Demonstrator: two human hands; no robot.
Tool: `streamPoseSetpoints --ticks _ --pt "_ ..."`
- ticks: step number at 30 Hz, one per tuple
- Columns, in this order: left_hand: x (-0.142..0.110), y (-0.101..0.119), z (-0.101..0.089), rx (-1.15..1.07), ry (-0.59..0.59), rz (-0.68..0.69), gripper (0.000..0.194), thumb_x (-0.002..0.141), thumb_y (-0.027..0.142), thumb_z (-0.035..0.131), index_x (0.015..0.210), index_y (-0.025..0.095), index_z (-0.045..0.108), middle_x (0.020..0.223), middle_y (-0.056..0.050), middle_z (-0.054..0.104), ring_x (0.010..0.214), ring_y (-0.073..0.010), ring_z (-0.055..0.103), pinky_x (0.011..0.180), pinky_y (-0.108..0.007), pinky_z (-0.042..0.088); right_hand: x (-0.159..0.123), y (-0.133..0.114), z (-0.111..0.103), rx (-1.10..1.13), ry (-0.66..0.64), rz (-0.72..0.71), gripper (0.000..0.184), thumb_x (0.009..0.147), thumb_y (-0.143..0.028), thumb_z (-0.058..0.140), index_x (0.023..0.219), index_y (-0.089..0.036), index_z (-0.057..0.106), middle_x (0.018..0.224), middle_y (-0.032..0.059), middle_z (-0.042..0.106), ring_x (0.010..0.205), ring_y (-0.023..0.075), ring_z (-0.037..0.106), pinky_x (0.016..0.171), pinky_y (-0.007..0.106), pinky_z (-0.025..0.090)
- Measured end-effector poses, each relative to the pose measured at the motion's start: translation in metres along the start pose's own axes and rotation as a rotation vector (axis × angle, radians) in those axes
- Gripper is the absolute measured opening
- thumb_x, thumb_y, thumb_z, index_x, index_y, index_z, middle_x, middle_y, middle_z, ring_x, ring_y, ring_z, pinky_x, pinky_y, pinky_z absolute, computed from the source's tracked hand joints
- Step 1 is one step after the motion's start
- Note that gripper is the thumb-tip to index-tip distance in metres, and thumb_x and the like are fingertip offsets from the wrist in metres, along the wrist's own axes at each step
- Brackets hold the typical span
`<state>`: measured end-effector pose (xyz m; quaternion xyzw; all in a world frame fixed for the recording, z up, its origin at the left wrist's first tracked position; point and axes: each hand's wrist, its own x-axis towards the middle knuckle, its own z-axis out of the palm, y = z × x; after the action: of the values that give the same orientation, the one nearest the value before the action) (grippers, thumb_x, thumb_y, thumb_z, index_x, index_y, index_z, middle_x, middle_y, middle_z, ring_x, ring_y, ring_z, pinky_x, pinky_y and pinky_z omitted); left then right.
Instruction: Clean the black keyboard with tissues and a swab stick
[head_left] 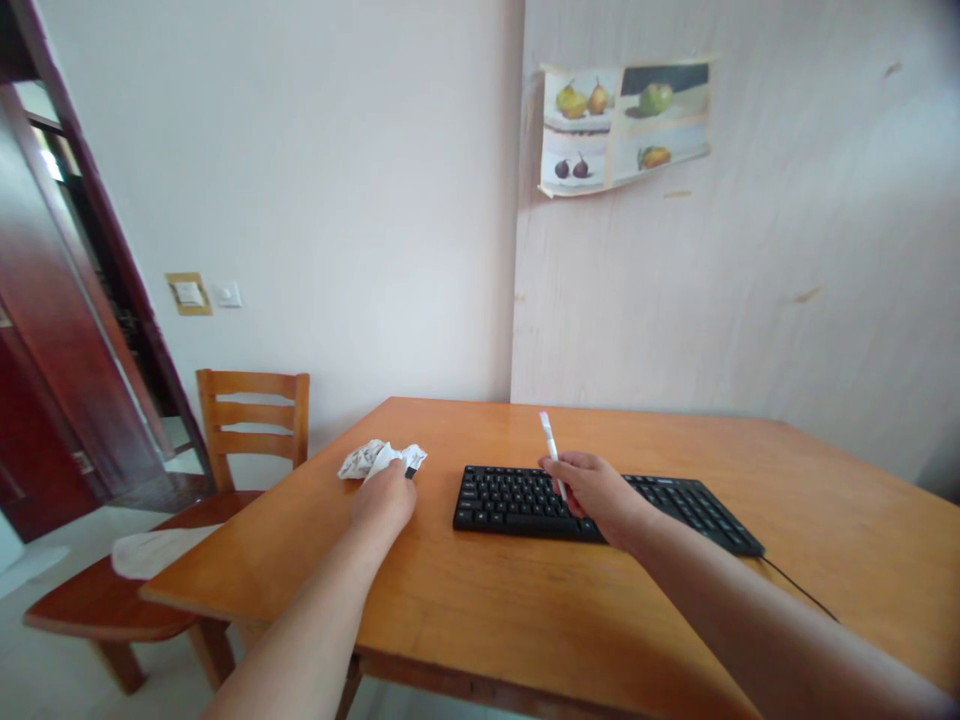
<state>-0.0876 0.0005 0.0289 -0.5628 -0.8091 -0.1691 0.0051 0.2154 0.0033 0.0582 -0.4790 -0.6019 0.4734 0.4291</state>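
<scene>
Forearms (697, 575) stretch out — right hand (590, 484) pinching a white stick (549, 437).

Up at the upper right, painted fruit (626, 128) hangs taped to the pale wall (795, 220). Over at the left I see a wooden chair (253, 384), something white (161, 550) on its seat, two wall plates (189, 293) above, and a dark red door (60, 330) at the far edge.

The one head view looks from the near side of the table (465, 590), above its surface, forward and slightly down past the left hand (384, 495) and right hand (592, 488), close in front, to the wall (375, 200) beyond the far edge. Both far corners and the near-left one are in frame.
</scene>
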Motion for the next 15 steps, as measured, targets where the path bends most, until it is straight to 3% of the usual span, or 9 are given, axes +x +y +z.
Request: streamPoseSetpoints --ticks 5,11,15 --pt "-0.001 0.006 -0.008 0.092 0.009 0.006 0.032 0.086 0.026 0.045 0.098 0.018 0.072 0.107 -0.021 0.072 0.104 -0.0384 0.066 0.079 -0.045 0.048 -0.002 0.005 -0.018 -0.071 -0.010 -0.017 0.039 0.087 -0.053 0.056 0.065 -0.020 0.053 0.052 -0.0042 0.048 0.040 0.0079 0.036 0.039 0.023 0.024" --pt "-0.007 0.013 -0.014 0.223 0.271 0.165 0.035 0.088 0.033 0.044 0.092 0.018 0.075 0.107 -0.019 0.069 0.106 -0.0374 0.059 0.086 -0.048 0.044 -0.004 0.008 -0.036 -0.229 -0.040 -0.034 0.044 0.091 -0.058 0.049 0.069 -0.020 0.055 0.056 -0.0020 0.053 0.046 0.0096 0.042 0.042 0.022 0.029" --pt "-0.001 0.035 -0.017 -0.024 0.276 0.279 0.034 0.090 0.033 0.041 0.087 0.020 0.072 0.096 -0.014 0.070 0.095 -0.0305 0.062 0.082 -0.042 0.044 -0.004 0.008 -0.038 -0.223 -0.093 -0.078 0.041 0.092 -0.056 0.049 0.075 -0.020 0.057 0.063 -0.0017 0.055 0.051 0.0101 0.045 0.046 0.022 0.033"
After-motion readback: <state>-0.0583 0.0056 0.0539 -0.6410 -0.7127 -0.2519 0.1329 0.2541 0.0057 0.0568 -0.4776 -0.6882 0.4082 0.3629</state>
